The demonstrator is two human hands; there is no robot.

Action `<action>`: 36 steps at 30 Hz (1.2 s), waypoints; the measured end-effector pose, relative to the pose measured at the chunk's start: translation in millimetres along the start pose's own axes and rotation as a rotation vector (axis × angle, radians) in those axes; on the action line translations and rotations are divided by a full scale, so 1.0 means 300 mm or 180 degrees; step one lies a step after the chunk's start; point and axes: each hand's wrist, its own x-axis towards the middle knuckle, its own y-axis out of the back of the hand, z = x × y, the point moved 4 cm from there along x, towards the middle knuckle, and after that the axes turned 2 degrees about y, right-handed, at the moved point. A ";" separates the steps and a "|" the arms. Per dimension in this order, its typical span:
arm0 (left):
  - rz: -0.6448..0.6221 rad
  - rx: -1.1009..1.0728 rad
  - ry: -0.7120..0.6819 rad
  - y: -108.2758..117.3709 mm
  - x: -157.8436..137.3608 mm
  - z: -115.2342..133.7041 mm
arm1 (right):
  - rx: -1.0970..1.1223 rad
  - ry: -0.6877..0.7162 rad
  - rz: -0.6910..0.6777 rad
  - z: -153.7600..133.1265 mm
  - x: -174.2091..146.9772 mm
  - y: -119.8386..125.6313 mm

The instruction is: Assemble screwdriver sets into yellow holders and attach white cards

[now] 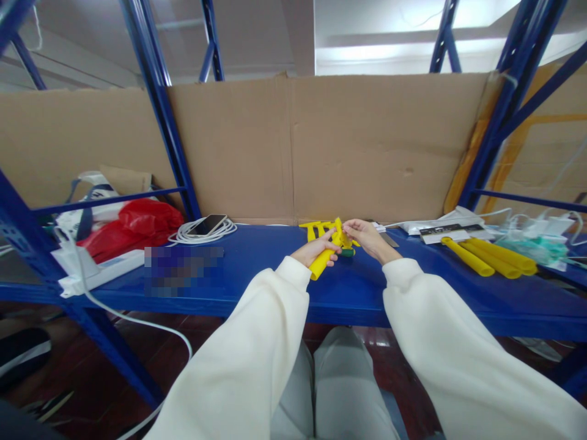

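My left hand [317, 249] is wrapped round a yellow plastic handle [321, 265], whose thick tubular end points down toward me. The handle's narrower upper end stands tilted between my two hands. Close beside that end, my right hand [364, 235] has its thumb and fingers pinched together; whatever they grip is too small to make out. Several yellow plastic pieces [312, 231] with prongs lie on the blue shelf just behind my left hand. A dark green object [348, 252] sits below my right fingertips, partly hidden.
Several yellow handles [498, 260] lie at right, beside a black-and-white package [444, 234]. A phone [208, 225] rests on a coiled white cable [183, 235] at left, near a red bag [137, 226] and a white power strip [107, 272]. Cardboard [348, 146] stands behind the blue shelf [261, 269].
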 end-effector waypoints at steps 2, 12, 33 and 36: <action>-0.0033 0.0016 -0.0005 0.002 0.002 0.000 | -0.0017 0.0020 -0.0007 0.003 0.001 0.001; 0.0031 0.0024 0.0001 -0.002 -0.006 0.004 | -0.0284 0.0111 0.0007 0.015 0.011 0.012; -0.0107 0.0109 0.0034 0.011 0.000 -0.013 | -0.0557 0.0371 -0.0138 -0.017 -0.008 0.000; -0.0139 0.0091 0.0035 0.010 0.001 -0.013 | -0.0565 0.0365 -0.0077 -0.005 -0.001 0.003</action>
